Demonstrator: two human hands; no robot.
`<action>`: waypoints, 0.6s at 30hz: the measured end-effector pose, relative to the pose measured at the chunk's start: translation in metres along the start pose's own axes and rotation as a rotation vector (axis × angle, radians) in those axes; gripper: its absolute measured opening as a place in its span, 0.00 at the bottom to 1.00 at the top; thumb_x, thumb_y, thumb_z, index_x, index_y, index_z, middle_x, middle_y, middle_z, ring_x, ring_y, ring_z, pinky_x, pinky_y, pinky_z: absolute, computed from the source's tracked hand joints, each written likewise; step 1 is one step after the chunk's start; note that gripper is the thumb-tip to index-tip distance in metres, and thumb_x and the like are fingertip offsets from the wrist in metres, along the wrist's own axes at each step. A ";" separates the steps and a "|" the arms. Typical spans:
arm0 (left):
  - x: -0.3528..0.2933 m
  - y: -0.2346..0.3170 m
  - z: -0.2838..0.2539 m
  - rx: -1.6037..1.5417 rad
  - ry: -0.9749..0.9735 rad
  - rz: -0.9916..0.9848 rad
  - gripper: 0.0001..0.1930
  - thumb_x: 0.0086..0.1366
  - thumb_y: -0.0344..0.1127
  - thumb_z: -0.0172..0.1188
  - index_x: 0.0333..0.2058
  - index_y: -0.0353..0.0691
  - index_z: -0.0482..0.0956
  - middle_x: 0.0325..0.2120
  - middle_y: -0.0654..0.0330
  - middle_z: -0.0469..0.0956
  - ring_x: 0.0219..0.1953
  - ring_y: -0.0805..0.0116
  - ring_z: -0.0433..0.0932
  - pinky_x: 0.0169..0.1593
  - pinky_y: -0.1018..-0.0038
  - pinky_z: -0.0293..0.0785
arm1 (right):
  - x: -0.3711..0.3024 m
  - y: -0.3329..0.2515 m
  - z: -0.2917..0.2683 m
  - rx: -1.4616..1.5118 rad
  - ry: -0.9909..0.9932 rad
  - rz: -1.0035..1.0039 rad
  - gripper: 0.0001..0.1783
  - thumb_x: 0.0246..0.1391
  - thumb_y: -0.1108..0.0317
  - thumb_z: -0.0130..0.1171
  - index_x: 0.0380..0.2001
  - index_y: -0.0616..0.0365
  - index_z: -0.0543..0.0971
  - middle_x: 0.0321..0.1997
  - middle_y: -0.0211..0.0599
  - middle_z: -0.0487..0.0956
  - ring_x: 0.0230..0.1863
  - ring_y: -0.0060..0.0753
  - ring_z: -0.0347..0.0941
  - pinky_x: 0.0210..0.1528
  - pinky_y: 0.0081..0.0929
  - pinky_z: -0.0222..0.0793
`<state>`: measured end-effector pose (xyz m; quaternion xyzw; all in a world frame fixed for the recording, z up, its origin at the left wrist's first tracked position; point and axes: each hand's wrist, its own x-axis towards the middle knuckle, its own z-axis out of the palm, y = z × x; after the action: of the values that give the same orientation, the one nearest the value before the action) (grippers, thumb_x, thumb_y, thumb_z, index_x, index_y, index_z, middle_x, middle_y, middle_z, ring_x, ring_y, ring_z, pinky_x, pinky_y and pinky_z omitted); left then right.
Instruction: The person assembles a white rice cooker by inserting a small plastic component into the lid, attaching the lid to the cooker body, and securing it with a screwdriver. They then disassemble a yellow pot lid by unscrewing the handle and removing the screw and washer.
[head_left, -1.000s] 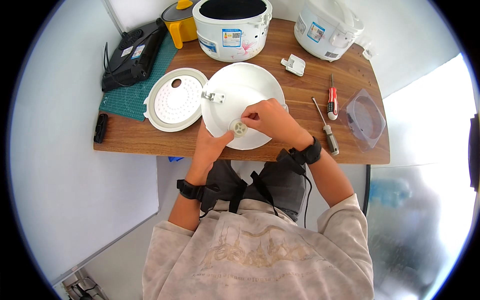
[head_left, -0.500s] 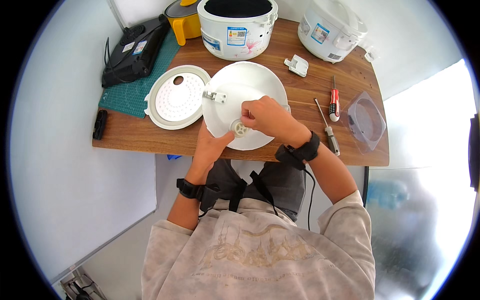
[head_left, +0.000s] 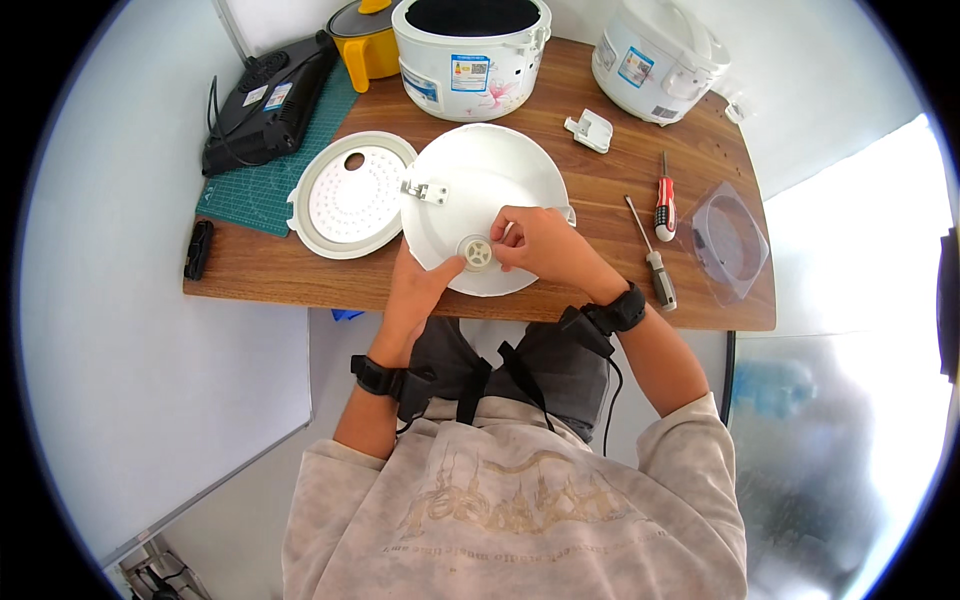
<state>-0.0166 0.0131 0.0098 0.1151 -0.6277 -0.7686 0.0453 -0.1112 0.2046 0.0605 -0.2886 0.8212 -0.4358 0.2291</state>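
A white rice cooker lid shell (head_left: 484, 165) lies hollow side up at the table's front edge, with a metal hinge bracket (head_left: 428, 193) on its left side. My left hand (head_left: 414, 288) grips its near left rim, thumb inside and fingers hidden beneath. The thumb tip touches a small round cream spoked piece (head_left: 478, 253) set in the shell. From the right, my right hand (head_left: 545, 245) reaches over the shell, fingers curled and pinched at the piece's right edge. Whether anything small is between those fingertips is hidden.
Left of the shell lies a perforated inner lid (head_left: 355, 190). A rice cooker body (head_left: 475, 75), another cooker (head_left: 660, 60) and a yellow pot (head_left: 365, 45) stand behind. To the right are a white plastic part (head_left: 590, 131), two screwdrivers (head_left: 665, 210) (head_left: 660, 280) and a clear plastic tray (head_left: 730, 245).
My right hand has shifted slightly right and down, uncovering more of the round piece, and its fingers have turned. My left hand keeps its hold on the rim.
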 end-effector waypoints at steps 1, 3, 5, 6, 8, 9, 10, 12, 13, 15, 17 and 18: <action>0.000 -0.001 0.000 0.002 0.001 0.001 0.30 0.59 0.23 0.63 0.61 0.31 0.65 0.53 0.54 0.75 0.53 0.67 0.75 0.57 0.71 0.71 | 0.000 0.000 0.000 0.027 -0.017 0.020 0.07 0.54 0.71 0.62 0.32 0.64 0.76 0.25 0.38 0.84 0.26 0.24 0.83 0.29 0.22 0.73; 0.000 -0.001 0.000 0.005 0.003 0.004 0.30 0.59 0.24 0.63 0.60 0.31 0.65 0.53 0.54 0.76 0.53 0.67 0.76 0.57 0.71 0.72 | 0.001 0.000 -0.001 0.082 -0.049 0.059 0.08 0.53 0.71 0.62 0.33 0.63 0.75 0.25 0.39 0.84 0.26 0.25 0.82 0.29 0.21 0.73; 0.000 -0.001 -0.001 0.021 0.007 -0.009 0.30 0.59 0.24 0.63 0.60 0.31 0.66 0.53 0.54 0.76 0.53 0.67 0.76 0.56 0.71 0.72 | 0.002 -0.001 -0.002 0.111 -0.058 0.096 0.08 0.53 0.72 0.62 0.33 0.63 0.74 0.25 0.40 0.84 0.25 0.25 0.82 0.29 0.21 0.73; 0.000 -0.001 -0.001 0.029 0.009 -0.015 0.29 0.59 0.24 0.63 0.60 0.31 0.66 0.53 0.54 0.76 0.53 0.67 0.76 0.56 0.71 0.72 | 0.002 -0.002 -0.002 0.126 -0.062 0.115 0.08 0.53 0.72 0.62 0.32 0.63 0.73 0.25 0.40 0.84 0.25 0.25 0.82 0.29 0.21 0.72; 0.001 -0.003 -0.001 0.051 0.014 0.014 0.29 0.59 0.24 0.63 0.60 0.31 0.67 0.52 0.54 0.77 0.52 0.67 0.76 0.56 0.71 0.72 | 0.004 0.000 0.000 0.118 -0.060 0.108 0.08 0.53 0.72 0.62 0.32 0.63 0.73 0.25 0.40 0.84 0.25 0.26 0.82 0.28 0.21 0.72; 0.001 -0.004 0.000 0.061 0.016 0.028 0.29 0.59 0.24 0.62 0.60 0.31 0.67 0.52 0.54 0.77 0.52 0.67 0.76 0.56 0.71 0.72 | 0.005 0.001 0.001 0.113 -0.059 0.105 0.08 0.53 0.73 0.62 0.32 0.62 0.73 0.25 0.40 0.84 0.25 0.26 0.82 0.28 0.21 0.72; 0.001 -0.003 0.000 0.059 0.012 0.010 0.30 0.59 0.23 0.63 0.60 0.31 0.66 0.53 0.54 0.76 0.53 0.67 0.76 0.56 0.71 0.72 | 0.005 0.000 0.002 0.112 -0.057 0.103 0.08 0.53 0.72 0.62 0.31 0.62 0.73 0.24 0.39 0.83 0.25 0.26 0.82 0.28 0.21 0.72; 0.002 0.000 0.000 0.054 0.004 -0.026 0.32 0.58 0.23 0.64 0.62 0.31 0.64 0.54 0.53 0.74 0.55 0.66 0.74 0.57 0.70 0.72 | 0.005 -0.002 0.006 0.109 -0.053 0.101 0.08 0.53 0.72 0.62 0.31 0.62 0.72 0.24 0.39 0.83 0.25 0.26 0.82 0.27 0.22 0.72; 0.002 0.000 -0.001 0.051 0.001 -0.027 0.32 0.58 0.23 0.64 0.62 0.31 0.64 0.54 0.53 0.74 0.55 0.66 0.74 0.57 0.70 0.72 | 0.005 -0.002 0.007 0.110 -0.039 0.095 0.07 0.52 0.73 0.62 0.30 0.63 0.73 0.23 0.40 0.83 0.24 0.27 0.82 0.27 0.23 0.73; 0.004 -0.002 -0.003 0.047 -0.006 -0.031 0.32 0.57 0.22 0.64 0.61 0.31 0.64 0.54 0.53 0.75 0.55 0.66 0.74 0.57 0.70 0.72 | 0.005 0.000 0.009 0.113 -0.012 0.081 0.06 0.50 0.76 0.61 0.30 0.64 0.74 0.22 0.42 0.82 0.22 0.30 0.82 0.26 0.24 0.75; 0.003 0.002 0.000 0.066 0.002 -0.037 0.33 0.57 0.22 0.64 0.62 0.31 0.64 0.54 0.53 0.75 0.55 0.66 0.74 0.57 0.70 0.72 | 0.003 0.000 0.010 0.119 0.007 0.068 0.05 0.51 0.76 0.61 0.30 0.64 0.74 0.22 0.42 0.82 0.22 0.30 0.82 0.26 0.25 0.75; 0.003 0.003 0.001 0.076 0.006 -0.040 0.33 0.57 0.22 0.63 0.62 0.31 0.64 0.54 0.53 0.75 0.55 0.66 0.74 0.57 0.70 0.72 | 0.002 -0.001 0.010 0.122 0.016 0.062 0.05 0.51 0.76 0.60 0.30 0.63 0.74 0.22 0.42 0.82 0.22 0.30 0.82 0.27 0.25 0.75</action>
<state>-0.0199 0.0127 0.0128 0.1315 -0.6537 -0.7448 0.0272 -0.1060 0.1970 0.0553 -0.2452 0.8033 -0.4801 0.2530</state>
